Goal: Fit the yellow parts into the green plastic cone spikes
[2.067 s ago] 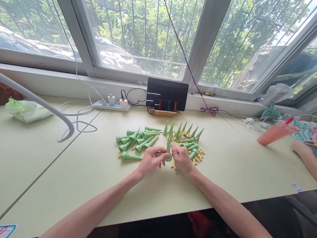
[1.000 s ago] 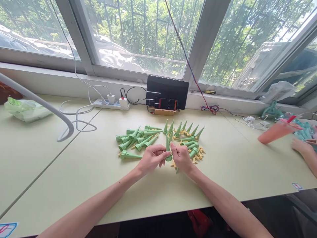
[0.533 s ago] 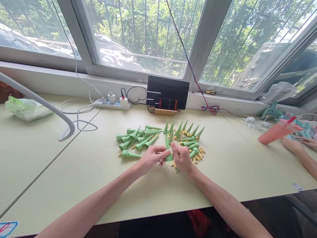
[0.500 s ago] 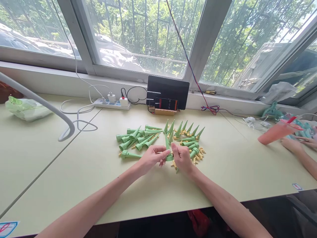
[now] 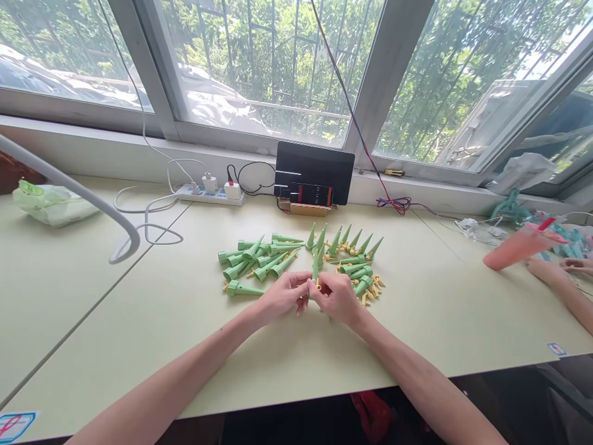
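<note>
A green plant watering spike (image 5: 315,266) points upward between my hands, its lower part hidden by fingers. My left hand (image 5: 288,293) is closed on it from the left. My right hand (image 5: 337,295) pinches a small yellow valve (image 5: 319,286) against the spike's side; I cannot tell how deep the valve sits. To the left lies a pile of green spikes (image 5: 262,259). Behind and to the right, several spikes with yellow valves stand upright (image 5: 356,238), and others lie on their sides (image 5: 356,269). Loose yellow valves (image 5: 376,284) lie beside my right hand.
A tablet (image 5: 315,167) with a phone (image 5: 311,194) before it stands at the window. Left are a power strip (image 5: 210,193), a white cable and a pale green bag (image 5: 53,203). On the right, a tilted red drink cup (image 5: 519,246) stands by another person's hand (image 5: 546,272).
My right hand has shifted slightly left and turned, bringing the yellow valve into sight against the spike. My left hand stays almost in place around the spike.
</note>
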Action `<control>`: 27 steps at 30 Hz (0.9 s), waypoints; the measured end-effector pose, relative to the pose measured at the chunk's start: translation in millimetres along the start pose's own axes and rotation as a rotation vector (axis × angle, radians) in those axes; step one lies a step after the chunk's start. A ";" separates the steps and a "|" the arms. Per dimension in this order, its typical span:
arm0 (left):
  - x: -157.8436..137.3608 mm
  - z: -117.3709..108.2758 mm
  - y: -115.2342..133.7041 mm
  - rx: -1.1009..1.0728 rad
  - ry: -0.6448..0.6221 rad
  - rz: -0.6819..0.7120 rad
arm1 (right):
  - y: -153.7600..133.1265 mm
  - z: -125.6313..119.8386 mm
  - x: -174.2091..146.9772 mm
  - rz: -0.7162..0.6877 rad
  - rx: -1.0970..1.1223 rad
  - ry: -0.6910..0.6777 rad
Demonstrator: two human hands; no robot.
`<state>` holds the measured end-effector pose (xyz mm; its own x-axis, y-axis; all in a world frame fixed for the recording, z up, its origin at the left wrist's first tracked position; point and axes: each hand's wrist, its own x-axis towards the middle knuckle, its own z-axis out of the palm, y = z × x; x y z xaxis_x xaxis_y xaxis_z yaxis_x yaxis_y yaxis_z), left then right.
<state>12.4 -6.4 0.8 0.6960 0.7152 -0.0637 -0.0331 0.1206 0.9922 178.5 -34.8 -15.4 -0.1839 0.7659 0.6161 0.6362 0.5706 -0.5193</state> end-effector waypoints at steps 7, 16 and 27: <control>-0.6 -4.2 -1.9 -0.050 -0.065 -0.001 | 0.4 0.0 -0.9 -0.058 -0.033 -0.036; -0.3 -4.2 -5.1 -0.078 -0.081 -0.002 | 2.5 -0.1 -1.9 -0.112 -0.060 -0.044; -1.2 -2.8 -3.1 -0.082 -0.078 -0.006 | 3.0 -2.5 -1.2 -0.129 -0.074 -0.071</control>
<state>9.7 -5.7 -2.6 0.7502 0.6587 -0.0579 -0.0851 0.1830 0.9794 182.5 -34.8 -16.2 -0.3186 0.7078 0.6305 0.6567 0.6445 -0.3917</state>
